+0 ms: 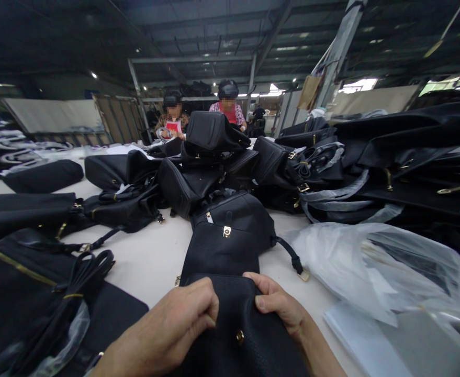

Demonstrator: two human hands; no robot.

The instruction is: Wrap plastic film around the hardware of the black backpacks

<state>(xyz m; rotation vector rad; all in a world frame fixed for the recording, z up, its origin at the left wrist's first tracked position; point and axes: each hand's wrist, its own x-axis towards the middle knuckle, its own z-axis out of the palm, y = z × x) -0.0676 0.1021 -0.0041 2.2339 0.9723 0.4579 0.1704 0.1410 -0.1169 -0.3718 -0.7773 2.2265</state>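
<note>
A black leather handbag (230,246) lies on the white table (151,262) right in front of me, its flap (249,335) with a gold snap folded toward me. My left hand (175,327) is curled closed on the flap's left edge. My right hand (280,306) pinches the flap's right edge, thumb on top. A gold clasp shows on the bag's front pocket. The bag's strap with a gold end trails off to the right.
A heap of black handbags (214,157) fills the middle of the table, with more stacked at the right (410,157) and left (29,293). Clear plastic bags (379,267) lie at my right. Two people (230,107) work at the far side.
</note>
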